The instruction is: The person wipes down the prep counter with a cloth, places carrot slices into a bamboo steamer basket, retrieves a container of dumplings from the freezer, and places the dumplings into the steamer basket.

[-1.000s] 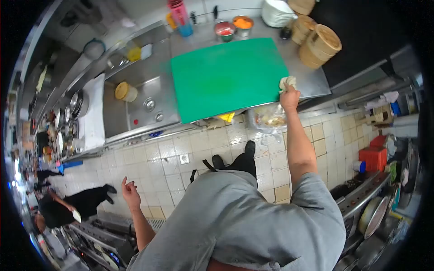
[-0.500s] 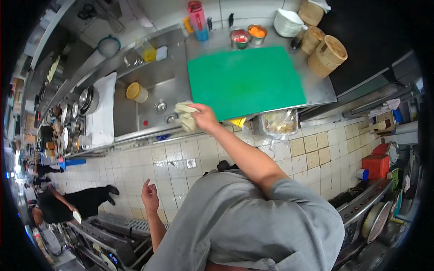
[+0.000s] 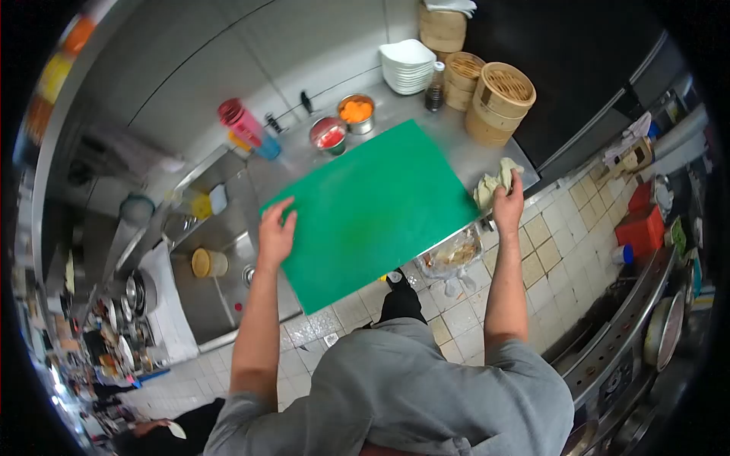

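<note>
A large green cutting board (image 3: 372,213) lies on the steel counter, its front edge reaching the counter's edge. My left hand (image 3: 276,234) is at the board's left edge, fingers apart, with nothing in it. Whether it presses on the board I cannot tell. On the right, my right hand (image 3: 508,204) grips a pale crumpled cloth (image 3: 493,185) beside the board's right corner, over the steel counter. Behind the board stand a metal bowl of orange pieces (image 3: 357,112) and a bowl with red contents (image 3: 329,136).
Bamboo steamers (image 3: 498,106), a dark bottle (image 3: 434,90) and stacked white dishes (image 3: 407,67) stand at the back right. A pink and blue bottle (image 3: 249,131) is at the back left. The sink (image 3: 205,289) holds a yellow-lidded tub (image 3: 209,263). Another person (image 3: 182,429) is at lower left.
My right hand has carried the cloth from the sink side back to the board's right side. My left hand has risen from below to the board's left edge. The view has turned.
</note>
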`<state>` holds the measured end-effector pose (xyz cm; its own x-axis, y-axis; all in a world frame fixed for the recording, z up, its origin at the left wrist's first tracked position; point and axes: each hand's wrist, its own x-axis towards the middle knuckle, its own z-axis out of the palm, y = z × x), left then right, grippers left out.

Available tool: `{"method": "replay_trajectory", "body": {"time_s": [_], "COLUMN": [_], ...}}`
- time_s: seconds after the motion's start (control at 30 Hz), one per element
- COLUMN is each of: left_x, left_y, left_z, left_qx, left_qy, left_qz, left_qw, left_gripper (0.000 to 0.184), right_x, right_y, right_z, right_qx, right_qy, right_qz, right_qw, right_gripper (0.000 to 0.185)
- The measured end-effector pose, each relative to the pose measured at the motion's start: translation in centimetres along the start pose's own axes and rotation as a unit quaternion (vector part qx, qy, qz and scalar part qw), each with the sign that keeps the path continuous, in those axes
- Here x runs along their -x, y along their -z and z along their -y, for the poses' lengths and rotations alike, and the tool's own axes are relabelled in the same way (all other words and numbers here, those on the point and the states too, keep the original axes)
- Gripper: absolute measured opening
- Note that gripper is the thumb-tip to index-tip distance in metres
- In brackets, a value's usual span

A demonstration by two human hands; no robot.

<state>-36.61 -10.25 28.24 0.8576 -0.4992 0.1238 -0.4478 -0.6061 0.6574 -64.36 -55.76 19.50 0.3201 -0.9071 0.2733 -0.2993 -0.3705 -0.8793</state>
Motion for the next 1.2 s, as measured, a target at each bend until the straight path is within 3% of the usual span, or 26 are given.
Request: {"method": "replay_trajectory", "body": {"time_s": [0.03, 0.07, 0.1, 0.13, 0.17, 0.23, 0.37, 0.4, 0.47, 0.57, 0.77, 0.83, 0.93, 1.07, 1.13, 1.2], "left_x": [-4.5, -9.1, -13.1, -16.3, -19.1, -23.9, -29.6, -30.4, -31.3, -33.4, -33.8, -33.7, -34.0, -34.6, -34.8, -34.5], "left_y": [-1.3, -2.6, -3.5, -4.4, -5.4, -7.1, -10.4, -10.6, -10.8, -12.5, -12.8, -13.3, -14.0, -14.7, -14.2, -14.1], "left_z": [0.5, 1.4, 1.7, 2.1, 2.4, 3.0, 2.9, 2.4, 0.0, 2.3, 1.1, 2.0, 2.6, 2.1, 1.6, 2.4], "left_qx": [-0.029, -0.057, -0.058, -0.099, -0.138, -0.177, -0.208, -0.216, -0.216, -0.141, -0.168, -0.097, -0.149, -0.127, -0.165, -0.151], "left_qy": [-0.03, -0.061, -0.065, -0.107, -0.149, -0.17, -0.164, -0.158, -0.127, -0.121, -0.086, -0.263, -0.3, -0.275, -0.218, -0.234], "left_qz": [0.008, 0.011, 0.018, 0.018, 0.013, 0.03, 0.09, 0.086, 0.197, 0.219, 0.195, 0.134, 0.181, 0.194, 0.239, 0.223], "left_qw": [0.999, 0.996, 0.996, 0.989, 0.979, 0.969, 0.96, 0.96, 0.948, 0.958, 0.962, 0.951, 0.925, 0.933, 0.932, 0.934], "left_gripper": [0.039, 0.039, 0.039, 0.04, 0.041, 0.042, 0.042, 0.042, 0.039, 0.033, 0.037, 0.034, 0.029, 0.021, 0.021, 0.018], "right_x": [-1.1, -2.3, -3.1, -2.5, -3.2, -6.0, -11.8, -13.0, -14.7, -16.0, -18.6, -19.0, -19.1, -18.4, -18.2, -18.2], "right_y": [-0.3, -1.2, -2.3, -4.2, -5.8, -9.3, -18.2, -19.8, -23.6, -26.7, -29.4, -30.1, -31.2, -32.7, -33.4, -34.2], "right_z": [-2.1, -4.8, -6.9, -7.3, -6.8, -5.1, -2.9, -1.9, -1.4, 1.1, 5.2, 5.9, 6.6, 8.0, 8.3, 8.0], "right_qx": [0.003, 0.163, 0.316, 0.282, 0.285, 0.243, 0.234, 0.241, 0.262, 0.274, 0.326, 0.323, 0.326, 0.34, 0.338, 0.337], "right_qy": [-0.011, -0.034, -0.058, -0.053, -0.058, -0.025, 0.055, 0.076, 0.128, 0.091, 0.111, 0.109, 0.127, 0.167, 0.167, 0.168], "right_qz": [-0.007, 0.105, 0.217, 0.137, 0.138, 0.236, 0.264, 0.286, 0.301, 0.343, 0.414, 0.423, 0.434, 0.429, 0.431, 0.433], "right_qw": [1.0, 0.98, 0.922, 0.948, 0.947, 0.941, 0.934, 0.924, 0.908, 0.894, 0.843, 0.84, 0.83, 0.82, 0.82, 0.819], "right_gripper": [0.058, 0.059, 0.061, 0.062, 0.062, 0.063, 0.063, 0.06, 0.052, 0.047, 0.045, 0.046, 0.047, 0.046, 0.046, 0.046]}}
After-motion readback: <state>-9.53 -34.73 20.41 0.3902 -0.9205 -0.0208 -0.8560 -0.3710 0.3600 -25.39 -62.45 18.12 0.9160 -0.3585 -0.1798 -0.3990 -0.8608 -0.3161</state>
